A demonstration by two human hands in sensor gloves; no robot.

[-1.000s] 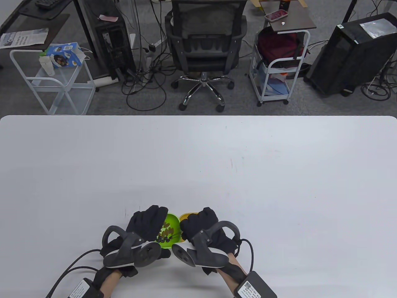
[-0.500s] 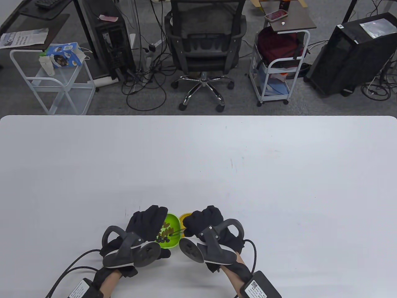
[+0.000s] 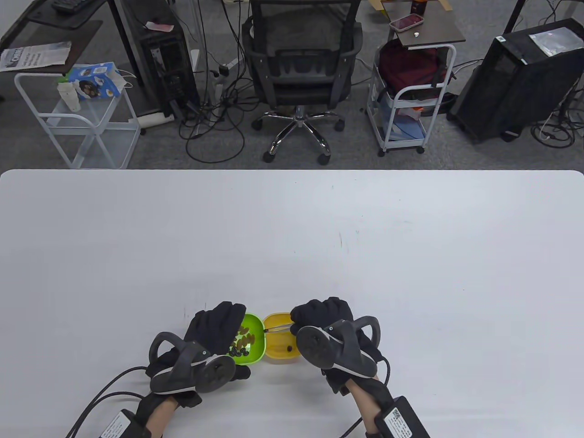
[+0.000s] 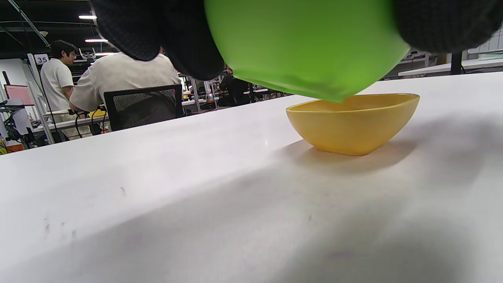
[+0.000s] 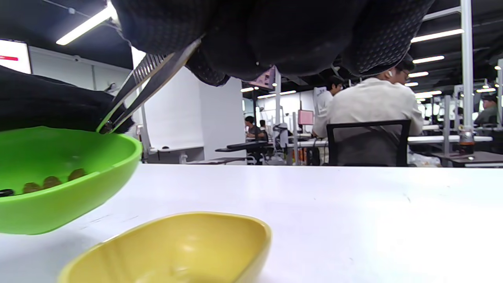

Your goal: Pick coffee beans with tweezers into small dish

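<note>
My left hand (image 3: 218,326) grips a green dish (image 3: 252,340) and holds it tilted, raised off the table; its underside fills the left wrist view (image 4: 306,47). Several coffee beans (image 3: 242,342) lie in it, and they also show in the right wrist view (image 5: 51,181). My right hand (image 3: 321,315) pinches metal tweezers (image 3: 279,327). Their tips are close together at the green dish's rim (image 5: 105,129), above the left edge of a yellow dish (image 3: 280,346). One dark bean (image 3: 289,349) lies in the yellow dish. I cannot tell if the tips hold a bean.
The white table (image 3: 292,237) stretches far ahead and to both sides of the dishes. Glove cables (image 3: 105,392) trail off the near edge. An office chair (image 3: 301,68) and carts stand beyond the far edge.
My right hand has moved right and back, uncovering the yellow dish. The tweezers' tips left the green dish's beans and are now over the yellow dish, where a bean shows. My left hand has stayed.
</note>
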